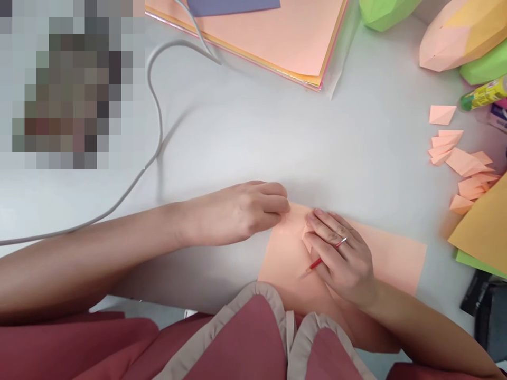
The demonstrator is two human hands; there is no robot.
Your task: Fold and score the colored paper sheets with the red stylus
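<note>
A peach paper sheet point(396, 253) lies at the table's front edge, close to my body. My left hand point(255, 211) is closed at its upper left corner, fingers curled in and fingertips mostly hidden against the paper. On the sheet rests my right hand point(343, 256), with a slim red pencil point(315, 264) held between its fingers, the point toward the lower left. Under those fingertips a small folded peach paper piece point(307, 237) partly shows, pressed on the sheet; the rest of it is covered.
Several small cut peach pieces point(463, 161) lie at the right, near a glue stick point(483, 95) and faceted paper shapes point(455, 39). Orange paper point(483, 232) is at the right edge. A paper stack point(277, 47) lies at the back. A grey cable point(160, 116) runs down the left; the upper left corner is pixelated.
</note>
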